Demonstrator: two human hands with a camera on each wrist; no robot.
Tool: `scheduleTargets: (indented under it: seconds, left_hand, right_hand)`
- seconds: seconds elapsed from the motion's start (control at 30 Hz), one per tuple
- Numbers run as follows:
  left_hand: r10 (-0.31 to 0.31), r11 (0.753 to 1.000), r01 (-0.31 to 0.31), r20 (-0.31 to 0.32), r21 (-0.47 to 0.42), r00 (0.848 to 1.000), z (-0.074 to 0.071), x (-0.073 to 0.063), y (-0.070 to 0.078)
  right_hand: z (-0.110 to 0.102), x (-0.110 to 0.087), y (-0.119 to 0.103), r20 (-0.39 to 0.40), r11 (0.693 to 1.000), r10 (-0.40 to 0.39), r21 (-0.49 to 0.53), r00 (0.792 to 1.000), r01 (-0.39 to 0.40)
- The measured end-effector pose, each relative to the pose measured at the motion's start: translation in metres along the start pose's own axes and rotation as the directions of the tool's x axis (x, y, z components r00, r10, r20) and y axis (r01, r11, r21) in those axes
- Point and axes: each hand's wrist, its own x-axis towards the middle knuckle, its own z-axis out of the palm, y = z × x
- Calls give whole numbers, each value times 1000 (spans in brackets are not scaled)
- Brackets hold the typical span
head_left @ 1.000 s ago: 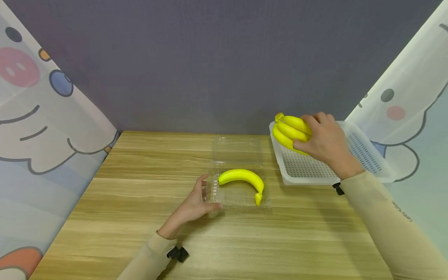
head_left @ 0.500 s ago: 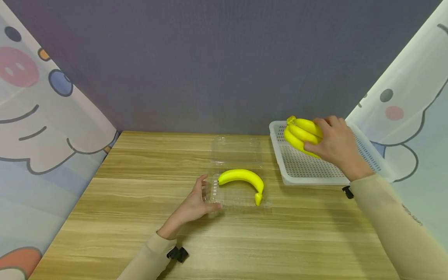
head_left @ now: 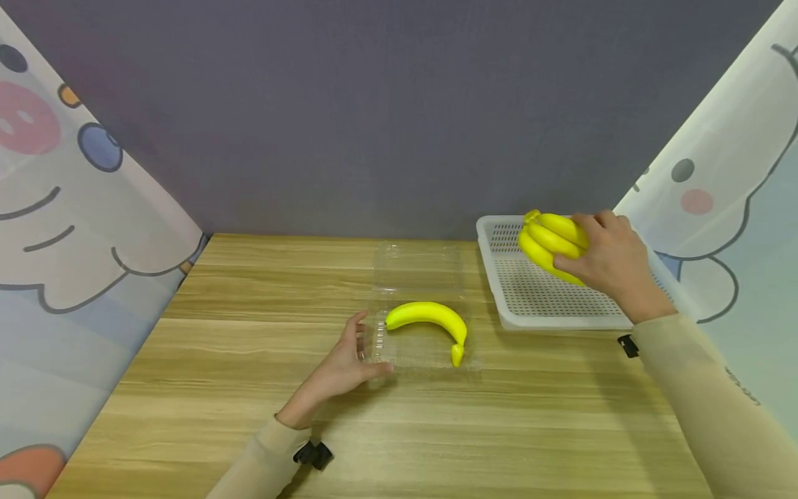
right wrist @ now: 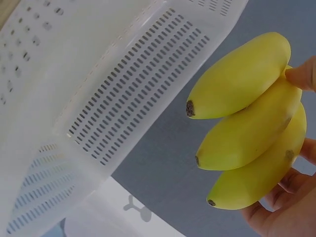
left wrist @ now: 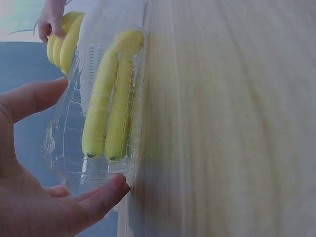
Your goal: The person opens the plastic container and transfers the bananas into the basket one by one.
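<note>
My right hand [head_left: 614, 256] grips a bunch of bananas [head_left: 548, 242] above the white perforated basket [head_left: 548, 322]. Three blunt ends of the bunch [right wrist: 247, 118] show in the right wrist view, with the thumb on one side and fingers on the other. A clear plastic clamshell box [head_left: 418, 350] lies on the wooden table with its lid folded back. Inside it is a single curved banana [head_left: 430, 313], which looks doubled through the plastic in the left wrist view. My left hand [head_left: 339, 364] holds the box's left end, thumb and fingers [left wrist: 106, 195] spread around it.
The wooden table [head_left: 262, 291] runs back to a dark grey wall [head_left: 343, 125]. The basket stands at its back right, beside a cartoon-printed side panel [head_left: 704, 229]. A similar panel [head_left: 68, 256] borders the left side.
My right hand has carried the bunch rightward and slightly down, further over the basket. The left hand, the box and the single banana keep their places.
</note>
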Motion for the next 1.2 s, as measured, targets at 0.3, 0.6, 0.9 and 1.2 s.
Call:
scheduleTargets:
  seconds: [0.3, 0.6, 0.9, 1.2]
  left_hand:
    - [-14, 1000, 15, -20, 27, 1000, 1, 0, -1]
    - [-9, 1000, 10, -17, 26, 1000, 1, 0, -1]
    - [-7, 999, 8, -27, 42, 1000, 1, 0, 1]
    - [-4, 999, 5, -21, 34, 1000, 2, 1, -1]
  right_hand:
    - [3, -4, 17, 44, 999, 40, 7, 998, -40]
    - [13, -10, 38, 103, 997, 72, 13, 992, -74]
    - [21, -12, 51, 175, 991, 117, 49, 978, -128]
    - [30, -12, 60, 233, 986, 137, 59, 963, -155]
